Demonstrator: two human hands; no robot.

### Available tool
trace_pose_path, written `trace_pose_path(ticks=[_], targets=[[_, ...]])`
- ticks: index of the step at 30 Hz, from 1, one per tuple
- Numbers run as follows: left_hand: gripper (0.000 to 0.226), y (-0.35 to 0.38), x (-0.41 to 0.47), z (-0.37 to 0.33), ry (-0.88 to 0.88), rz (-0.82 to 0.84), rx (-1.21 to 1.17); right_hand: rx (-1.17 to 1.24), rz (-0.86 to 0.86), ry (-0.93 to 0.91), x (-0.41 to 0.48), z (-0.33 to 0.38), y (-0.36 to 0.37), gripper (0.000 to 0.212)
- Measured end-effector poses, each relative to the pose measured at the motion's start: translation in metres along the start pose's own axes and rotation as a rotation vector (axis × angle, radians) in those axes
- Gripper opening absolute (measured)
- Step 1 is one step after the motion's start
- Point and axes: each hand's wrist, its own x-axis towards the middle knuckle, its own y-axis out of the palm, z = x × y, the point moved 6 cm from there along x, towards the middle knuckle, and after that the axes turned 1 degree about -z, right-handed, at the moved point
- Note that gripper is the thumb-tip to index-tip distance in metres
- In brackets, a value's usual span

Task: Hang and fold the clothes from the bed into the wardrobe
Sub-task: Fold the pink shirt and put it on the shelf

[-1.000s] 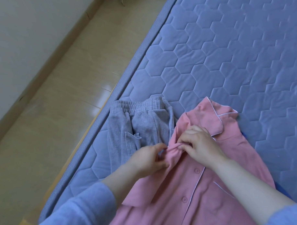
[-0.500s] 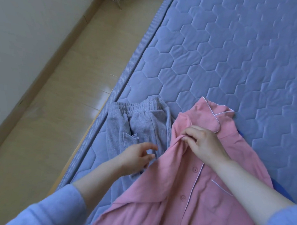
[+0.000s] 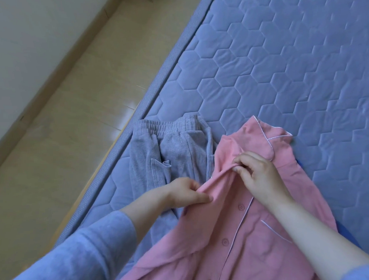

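A pink button-up pyjama shirt [image 3: 251,231] with white piping lies on the blue quilted mattress [image 3: 281,73], collar pointing away from me. My right hand [image 3: 258,173] pinches a fold of its front edge just below the collar. My left hand [image 3: 187,194] grips the same bunched edge a little lower and to the left, so the cloth is stretched between both hands. Grey pyjama trousers [image 3: 169,153] lie flat to the left of the shirt, waistband away from me; the shirt partly covers them.
The mattress edge [image 3: 156,86] runs diagonally from top centre to bottom left. Beyond it is a pale wooden floor [image 3: 74,122] and a white wall with a skirting board [image 3: 41,86]. A dark blue item [image 3: 300,164] peeks out under the shirt's right side.
My left hand, open and off the shirt half a second ago, has closed on the shirt's front edge again. My right hand kept its pinch near the collar.
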Motion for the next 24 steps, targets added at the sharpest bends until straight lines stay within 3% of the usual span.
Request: trace_pose_path(ticks=[3,7,14,17,21,24], targets=[[0.049,-0.026,-0.027,0.020,-0.074,-0.034,-0.029,0.007,-0.006,-0.006,0.007,0.015,0.006,0.010],[0.042,-0.089,-0.073,0.024,-0.028,-0.228,-0.009,0.031,0.013,-0.054,0.038,0.053,0.016,0.009],[0.026,-0.212,-0.135,0.016,0.100,-0.816,0.325,-0.001,-0.010,0.092,0.116,0.094,0.043,0.012],[0.017,-0.245,-0.144,0.015,0.143,-0.985,0.443,-0.016,-0.027,0.192,0.136,0.099,0.058,0.014],[0.016,-0.275,-0.138,0.019,0.097,-1.067,0.618,-0.013,-0.060,0.321,0.151,0.092,0.070,0.015],[0.028,-0.291,-0.125,0.033,-0.059,-0.946,0.788,-0.023,-0.082,0.382,0.156,0.088,0.077,0.015]])
